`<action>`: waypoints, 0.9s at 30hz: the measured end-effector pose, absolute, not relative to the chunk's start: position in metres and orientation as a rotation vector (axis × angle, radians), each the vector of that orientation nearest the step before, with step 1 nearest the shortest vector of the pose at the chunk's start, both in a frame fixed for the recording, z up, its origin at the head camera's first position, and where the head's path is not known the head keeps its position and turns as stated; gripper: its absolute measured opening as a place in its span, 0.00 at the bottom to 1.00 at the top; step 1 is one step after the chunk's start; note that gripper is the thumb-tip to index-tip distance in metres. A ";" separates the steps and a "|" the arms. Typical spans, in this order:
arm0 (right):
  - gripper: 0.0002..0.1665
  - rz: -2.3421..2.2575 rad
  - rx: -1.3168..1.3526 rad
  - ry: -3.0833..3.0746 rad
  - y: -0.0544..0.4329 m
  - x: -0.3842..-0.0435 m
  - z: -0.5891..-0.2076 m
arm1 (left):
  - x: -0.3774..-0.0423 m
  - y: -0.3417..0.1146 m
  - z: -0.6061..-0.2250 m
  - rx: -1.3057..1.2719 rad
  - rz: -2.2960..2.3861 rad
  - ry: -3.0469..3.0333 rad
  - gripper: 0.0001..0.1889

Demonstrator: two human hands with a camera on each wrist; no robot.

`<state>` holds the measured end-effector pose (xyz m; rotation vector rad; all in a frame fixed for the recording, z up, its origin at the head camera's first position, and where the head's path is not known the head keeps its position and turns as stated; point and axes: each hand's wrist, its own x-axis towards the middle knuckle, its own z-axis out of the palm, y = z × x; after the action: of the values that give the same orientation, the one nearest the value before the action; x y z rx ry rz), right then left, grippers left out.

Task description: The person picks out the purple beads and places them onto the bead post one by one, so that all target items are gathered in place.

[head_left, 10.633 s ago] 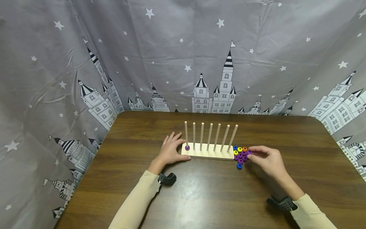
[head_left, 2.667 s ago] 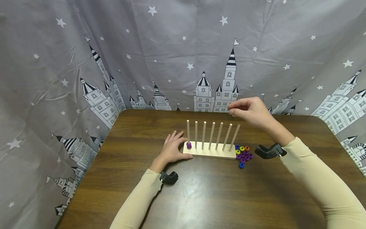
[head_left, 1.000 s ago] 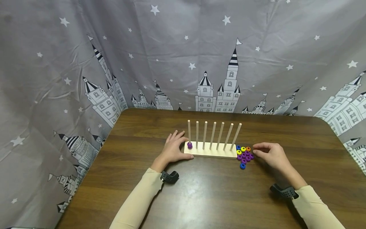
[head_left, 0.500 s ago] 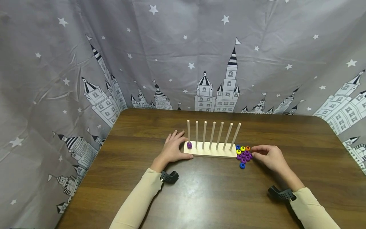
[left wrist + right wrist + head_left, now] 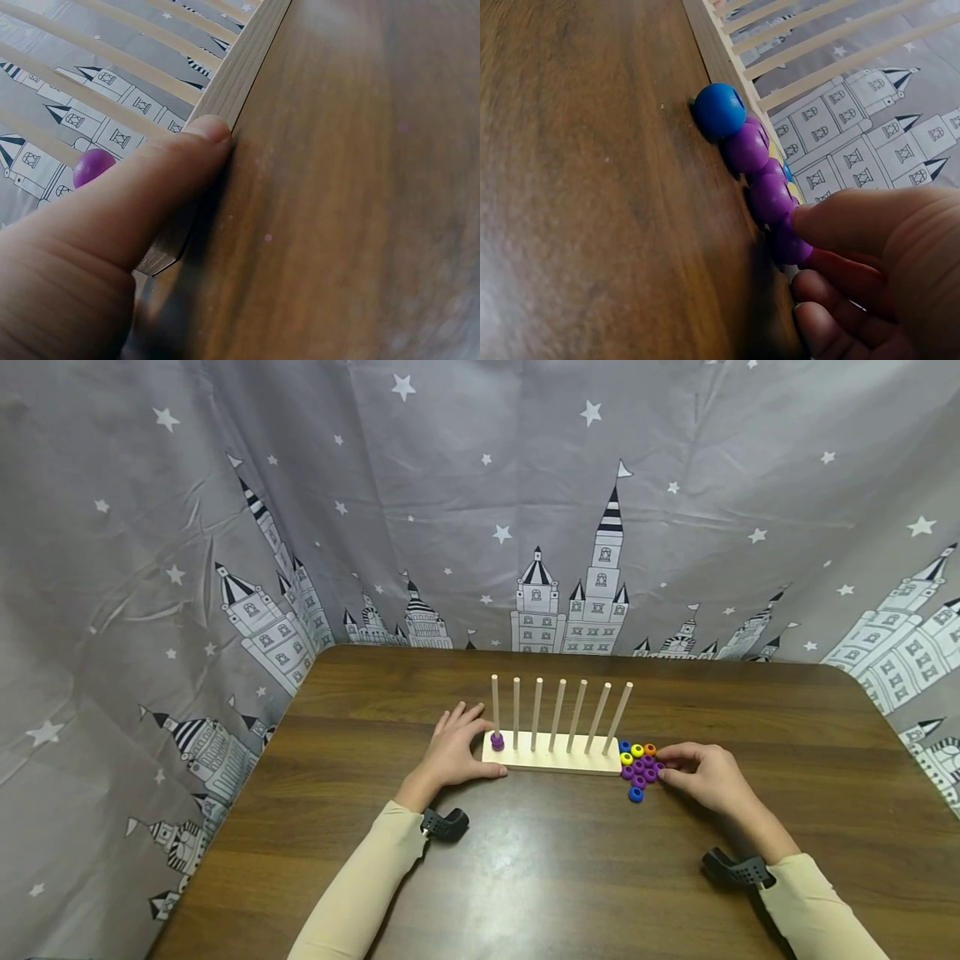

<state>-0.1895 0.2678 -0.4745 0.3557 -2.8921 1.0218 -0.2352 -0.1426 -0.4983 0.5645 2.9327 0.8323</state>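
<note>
The left hand [image 5: 452, 757] grips the pegboard [image 5: 558, 762]; the right hand [image 5: 710, 777], pinching a purple bead [image 5: 788, 244], may brush and scatter adjacent beads [image 5: 638, 767].

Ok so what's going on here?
Someone is working at a wooden pegboard. The left hand holds one end; the right hand pinches a purple bead at the edge of the loose beads by the other end. Two purple beads sit on the leftmost peg, and the other six pegs are bare.
</note>
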 end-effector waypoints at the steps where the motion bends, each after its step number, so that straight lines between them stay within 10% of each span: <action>1: 0.12 1.013 0.374 -2.889 0.268 -0.189 -0.475 | -0.235 -0.143 -0.499 0.567 0.833 2.933 0.38; 27: 0.12 0.906 0.438 -2.708 0.263 -0.185 -0.493 | -0.234 -0.143 -0.499 0.573 0.847 2.938 0.38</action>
<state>-0.1846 0.2630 -0.4926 0.4379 -2.7085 0.9059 -0.2342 -0.1426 -0.4985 0.5730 2.9380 0.8475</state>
